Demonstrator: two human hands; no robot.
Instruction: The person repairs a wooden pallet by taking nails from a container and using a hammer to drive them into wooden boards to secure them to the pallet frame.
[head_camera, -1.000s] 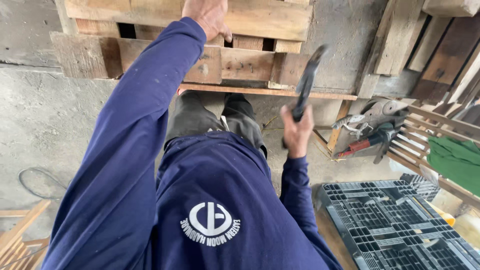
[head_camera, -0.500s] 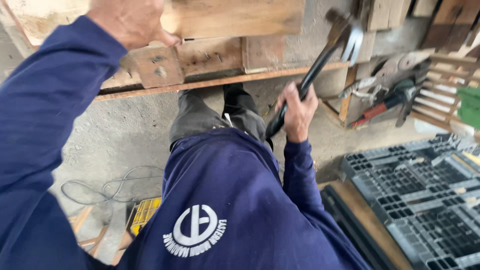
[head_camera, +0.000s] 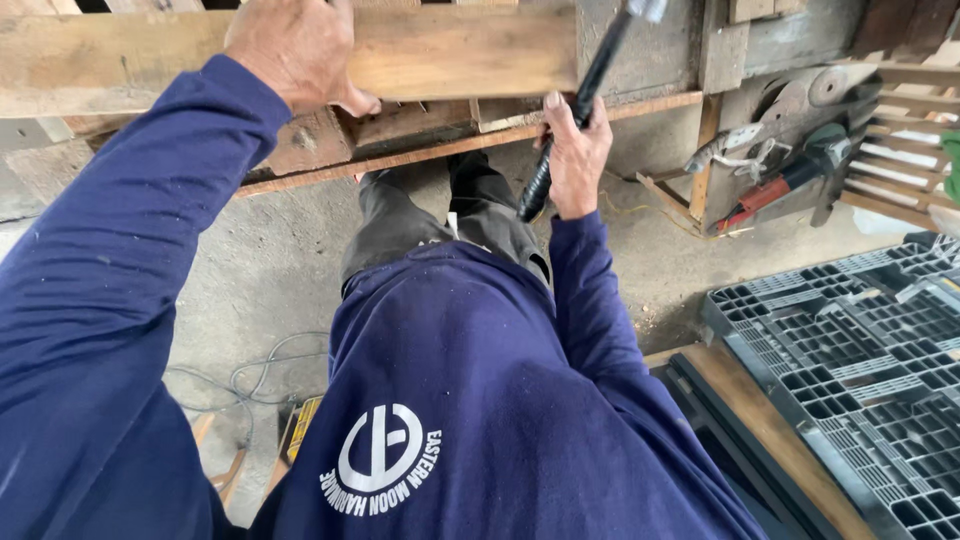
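Observation:
My left hand (head_camera: 292, 50) grips the top board of a worn wooden pallet (head_camera: 440, 55) that stands on edge in front of me. My right hand (head_camera: 575, 155) is closed around the black handle of a hammer (head_camera: 580, 105), held upright against the pallet's boards; the hammer's head is cut off at the frame's top edge. Both arms wear dark blue sleeves. My legs in dark trousers (head_camera: 430, 215) stand close to the pallet on the concrete floor.
A dark plastic pallet (head_camera: 850, 350) lies at the right on a wooden board. A red power tool (head_camera: 790, 180) and a circular saw lean by timber at the back right. Cables (head_camera: 260, 375) and a yellow tool lie on the floor at the left.
The hammer has come up from a tilted hold to near upright against the pallet. My view has dropped and moved closer, and my left hand stays on the top board.

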